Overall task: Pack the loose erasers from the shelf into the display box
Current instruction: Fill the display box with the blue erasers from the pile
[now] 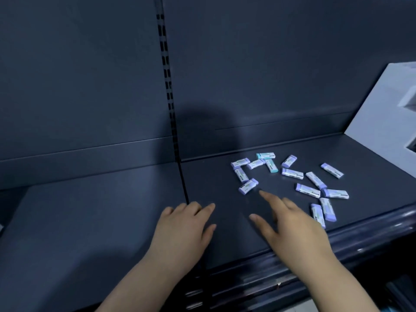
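Two bare hands reach out over the near part of a dark shelf (90, 210), and neither grasps anything. The left hand (186, 224) is palm down with relaxed, lightly bent fingers, just right of the seam between two shelf boards. The right hand (290, 226) is spread, its index finger stretched toward the far side and ending just short of the nearest eraser (248, 186); whether either hand touches the shelf cannot be told. Beyond and to the right of that hand lie the loose erasers (307, 190), about fourteen, scattered flat at all angles on the right shelf board. Most have purple ends and two at the far side are teal. Further right a white box (382, 113) stands at the frame edge. Behind everything rises the dark back panel (247, 64) with a slotted upright strip (166, 86).
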Demonstrator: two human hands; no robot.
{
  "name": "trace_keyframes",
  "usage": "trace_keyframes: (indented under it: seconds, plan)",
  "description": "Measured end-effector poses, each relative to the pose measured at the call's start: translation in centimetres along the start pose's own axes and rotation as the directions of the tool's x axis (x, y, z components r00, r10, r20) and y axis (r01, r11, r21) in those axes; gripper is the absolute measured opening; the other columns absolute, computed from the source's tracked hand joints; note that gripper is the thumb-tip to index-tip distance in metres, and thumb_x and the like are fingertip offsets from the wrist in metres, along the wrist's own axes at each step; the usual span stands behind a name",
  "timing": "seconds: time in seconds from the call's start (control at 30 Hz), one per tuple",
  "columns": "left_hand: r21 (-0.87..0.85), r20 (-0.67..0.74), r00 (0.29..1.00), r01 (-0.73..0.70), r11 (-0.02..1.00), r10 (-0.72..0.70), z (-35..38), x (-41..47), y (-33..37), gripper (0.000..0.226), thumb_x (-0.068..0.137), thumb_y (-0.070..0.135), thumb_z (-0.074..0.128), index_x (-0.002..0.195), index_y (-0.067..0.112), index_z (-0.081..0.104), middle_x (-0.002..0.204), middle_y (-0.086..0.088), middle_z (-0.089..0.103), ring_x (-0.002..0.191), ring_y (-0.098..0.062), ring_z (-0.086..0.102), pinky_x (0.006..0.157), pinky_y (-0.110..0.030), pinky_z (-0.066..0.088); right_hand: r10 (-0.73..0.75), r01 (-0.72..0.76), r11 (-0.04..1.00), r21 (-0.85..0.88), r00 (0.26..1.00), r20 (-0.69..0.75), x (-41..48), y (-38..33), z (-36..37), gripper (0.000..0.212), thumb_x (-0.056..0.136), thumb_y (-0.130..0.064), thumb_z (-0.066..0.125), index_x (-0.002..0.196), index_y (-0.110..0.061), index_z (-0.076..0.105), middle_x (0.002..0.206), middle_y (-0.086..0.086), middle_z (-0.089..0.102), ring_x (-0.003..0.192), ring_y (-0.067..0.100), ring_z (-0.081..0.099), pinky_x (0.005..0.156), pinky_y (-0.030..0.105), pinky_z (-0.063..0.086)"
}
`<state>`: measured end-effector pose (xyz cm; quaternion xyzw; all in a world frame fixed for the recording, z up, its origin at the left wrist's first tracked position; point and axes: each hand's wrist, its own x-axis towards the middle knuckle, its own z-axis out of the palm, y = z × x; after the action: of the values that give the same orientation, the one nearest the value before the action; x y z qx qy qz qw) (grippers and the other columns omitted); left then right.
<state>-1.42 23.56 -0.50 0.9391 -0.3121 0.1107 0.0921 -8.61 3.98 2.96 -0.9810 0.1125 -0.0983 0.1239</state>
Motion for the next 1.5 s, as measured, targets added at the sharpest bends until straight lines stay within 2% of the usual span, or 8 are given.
trace_keyframes:
  seconds: [0.1,0.23,0.6,0.7,0.8,1.1,1.43,1.5]
  plan:
    - [0.010,-0.008,1.000,0.013,1.000,-0.013,0.6,2.1,1.7,0.040,0.074,0.040,0.070,0.111,0.026,0.067,0.080,0.010,0.063,0.066,-0.013,0.061,0.057,-0.031,0.048,-0.013,0.012,1.000,0.020,0.999,0.034,2.0,2.3,-0.8,0.059,0.088,-0.061,0.037,0.142,-0.041,0.023,0.097,-0.015,0.039,0.101,0.011,0.054,0.071,0.025,0.043]
    - [0.018,-0.003,0.999,0.050,0.999,-0.050,1.1,5.6,5.0,0.040,0.088,0.043,0.049,0.125,0.031,0.057,0.097,0.010,0.062,0.086,-0.016,0.061,0.073,-0.032,0.043,-0.033,0.032,0.999,0.015,0.999,0.044,5.3,6.2,-1.9,0.058,0.089,-0.061,0.036,0.142,-0.042,0.023,0.114,-0.013,0.049,0.105,0.009,0.053,0.075,0.025,0.046]
    - [-0.024,-0.016,0.992,0.126,0.992,-0.126,5.1,14.0,12.0,0.033,0.064,0.039,0.062,0.094,0.032,0.072,0.071,0.012,0.064,0.060,-0.012,0.063,0.051,-0.027,0.046,-0.173,0.177,0.984,-0.027,0.978,0.114,14.2,16.0,-3.9,0.055,0.091,-0.058,0.035,0.142,-0.039,0.024,0.115,-0.011,0.049,0.103,0.010,0.054,0.071,0.024,0.039]
    - [-0.053,0.067,0.975,0.218,0.975,-0.214,5.3,15.7,13.4,0.039,0.078,0.030,0.062,0.116,0.039,0.061,0.094,0.012,0.063,0.085,-0.013,0.064,0.070,-0.031,0.046,-0.217,0.220,0.975,0.003,0.958,0.188,16.5,17.2,-2.8,0.054,0.092,-0.055,0.039,0.142,-0.038,0.026,0.117,-0.008,0.050,0.101,0.013,0.055,0.071,0.025,0.040]
    - [-0.025,0.128,0.954,0.277,0.961,-0.272,6.4,17.7,13.8,0.055,0.091,0.019,0.043,0.138,0.044,0.033,0.128,0.013,0.045,0.120,-0.014,0.044,0.093,-0.028,0.029,-0.259,0.254,0.966,0.054,0.933,0.250,18.8,17.9,-1.5,0.051,0.093,-0.050,0.042,0.140,-0.037,0.030,0.118,-0.007,0.051,0.104,0.015,0.055,0.078,0.028,0.044]
    - [0.146,0.262,0.925,0.245,0.958,-0.277,7.6,21.6,13.2,0.069,0.089,0.009,0.042,0.145,0.042,0.018,0.140,0.005,0.033,0.128,-0.020,0.034,0.104,-0.031,0.021,-0.377,0.350,0.926,0.140,0.872,0.311,24.2,17.7,1.7,0.042,0.096,-0.037,0.040,0.138,-0.034,0.037,0.128,-0.003,0.049,0.114,0.018,0.051,0.086,0.030,0.043]
    - [0.212,0.260,0.933,0.195,0.958,-0.248,8.3,22.3,13.5,0.037,0.091,0.026,0.050,0.129,0.024,0.047,0.129,0.004,0.049,0.120,-0.020,0.041,0.095,-0.031,0.028,-0.421,0.397,0.907,0.140,0.845,0.332,26.5,17.1,4.8,0.039,0.096,-0.034,0.043,0.135,-0.032,0.042,0.133,-0.004,0.047,0.115,0.018,0.052,0.086,0.030,0.044]
    - [0.189,0.138,0.974,0.153,0.970,-0.180,7.9,22.1,13.4,0.046,0.080,0.023,0.064,0.124,0.031,0.055,0.122,0.004,0.051,0.111,-0.020,0.048,0.089,-0.032,0.034,-0.414,0.398,0.910,0.117,0.848,0.331,26.9,16.8,5.0,0.041,0.096,-0.036,0.045,0.136,-0.031,0.041,0.137,-0.003,0.044,0.118,0.018,0.051,0.088,0.029,0.042]
